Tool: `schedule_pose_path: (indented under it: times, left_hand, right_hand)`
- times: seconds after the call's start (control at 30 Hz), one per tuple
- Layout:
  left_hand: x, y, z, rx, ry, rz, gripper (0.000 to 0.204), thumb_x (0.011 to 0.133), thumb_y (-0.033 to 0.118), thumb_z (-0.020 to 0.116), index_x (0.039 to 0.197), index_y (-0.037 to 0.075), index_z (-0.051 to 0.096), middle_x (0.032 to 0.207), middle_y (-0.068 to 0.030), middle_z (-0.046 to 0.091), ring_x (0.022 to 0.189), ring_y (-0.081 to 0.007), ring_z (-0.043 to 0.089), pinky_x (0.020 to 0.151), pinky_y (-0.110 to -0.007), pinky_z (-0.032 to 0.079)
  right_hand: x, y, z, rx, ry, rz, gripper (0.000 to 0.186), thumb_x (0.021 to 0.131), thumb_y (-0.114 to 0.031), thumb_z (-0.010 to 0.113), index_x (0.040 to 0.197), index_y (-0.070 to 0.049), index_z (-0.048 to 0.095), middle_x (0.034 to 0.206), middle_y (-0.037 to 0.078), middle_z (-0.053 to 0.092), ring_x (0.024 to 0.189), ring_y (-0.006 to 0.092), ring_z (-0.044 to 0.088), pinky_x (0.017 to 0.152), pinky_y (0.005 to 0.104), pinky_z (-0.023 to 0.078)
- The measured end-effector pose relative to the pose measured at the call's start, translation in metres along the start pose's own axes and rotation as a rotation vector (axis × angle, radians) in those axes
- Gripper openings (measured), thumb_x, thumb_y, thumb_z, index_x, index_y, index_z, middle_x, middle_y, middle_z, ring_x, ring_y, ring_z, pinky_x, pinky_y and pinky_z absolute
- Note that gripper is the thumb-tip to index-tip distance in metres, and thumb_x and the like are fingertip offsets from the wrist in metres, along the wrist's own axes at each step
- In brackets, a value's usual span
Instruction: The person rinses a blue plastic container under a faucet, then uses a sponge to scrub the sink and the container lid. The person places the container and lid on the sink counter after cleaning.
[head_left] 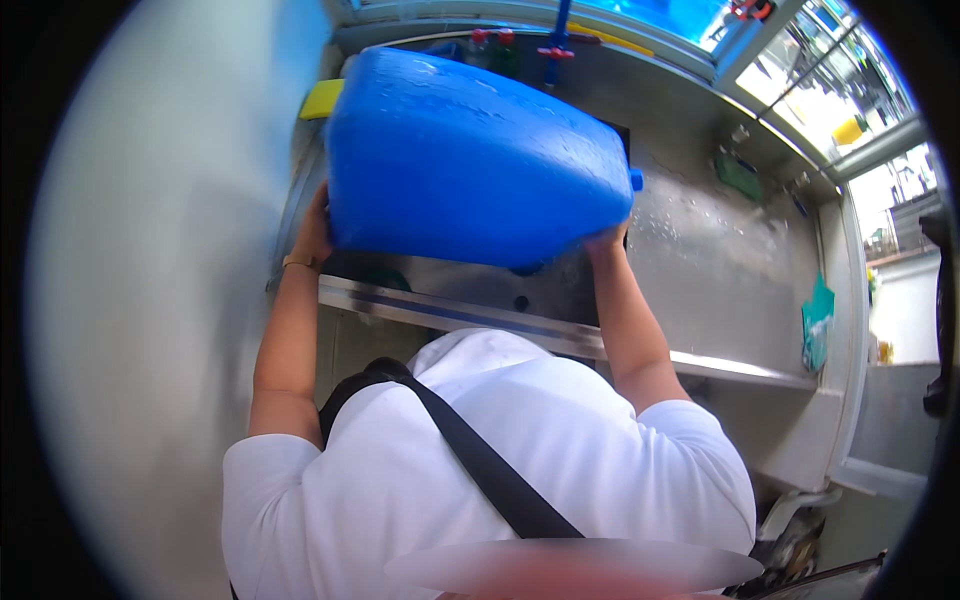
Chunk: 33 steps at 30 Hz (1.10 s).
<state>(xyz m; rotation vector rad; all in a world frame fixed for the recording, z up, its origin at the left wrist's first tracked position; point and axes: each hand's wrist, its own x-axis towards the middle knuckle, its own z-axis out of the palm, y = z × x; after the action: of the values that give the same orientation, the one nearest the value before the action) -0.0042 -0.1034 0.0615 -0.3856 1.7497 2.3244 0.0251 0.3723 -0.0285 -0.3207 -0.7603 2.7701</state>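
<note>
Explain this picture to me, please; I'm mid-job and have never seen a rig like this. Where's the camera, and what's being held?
There's no robot here: these are a person's own bare hands. The one picture comes from a wide fisheye camera worn on the head, looking down, so straight edges bend near the rim. Its left is the person's left.

The left hand and right hand hold a large blue plastic jerrycan on its side, one near each end, its small blue cap pointing right. Their fingers are mostly hidden.

Below is a metal sink; to the right, a metal counter carries water drops. A teal cloth or bag is at its far right end. Behind the jerrycan is a red-handled tap.
</note>
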Motion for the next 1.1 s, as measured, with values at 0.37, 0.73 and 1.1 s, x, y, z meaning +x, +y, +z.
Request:
schedule_pose_path:
  times: [0.37,0.73,1.1]
  left_hand:
    - [-0.004,0.017,0.011,-0.077,0.032,0.160,0.057,0.104,0.046,0.041,0.143,0.004,0.046,0.132,-0.0114,0.059,0.118,-0.0232,0.059,0.099,-0.038,0.051]
    - [-0.011,0.070,0.001,-0.225,-0.033,0.395,0.068,0.100,0.047,0.053,0.143,-0.004,0.042,0.139,-0.0148,0.051,0.129,-0.0240,0.049,0.108,-0.038,0.040]
    - [-0.030,0.074,-0.001,-0.202,-0.262,0.478,0.064,0.102,0.046,0.048,0.144,-0.002,0.041,0.138,-0.0139,0.051,0.128,-0.0232,0.048,0.111,-0.040,0.035]
  right_hand:
    - [-0.032,-0.084,0.075,-0.262,-0.266,0.145,0.084,0.090,-0.072,0.049,0.135,-0.002,0.053,0.126,0.017,0.063,0.116,0.0272,0.060,0.103,0.0447,0.046]
    - [-0.074,-0.082,0.095,-0.264,-0.103,-0.006,0.059,0.097,-0.055,0.051,0.133,-0.008,0.055,0.123,0.013,0.064,0.111,0.0262,0.063,0.094,0.0436,0.052]
    - [-0.112,-0.040,0.059,-0.127,-0.009,-0.047,0.048,0.099,-0.048,0.044,0.130,-0.013,0.057,0.122,0.010,0.064,0.109,0.0266,0.062,0.094,0.0435,0.051]
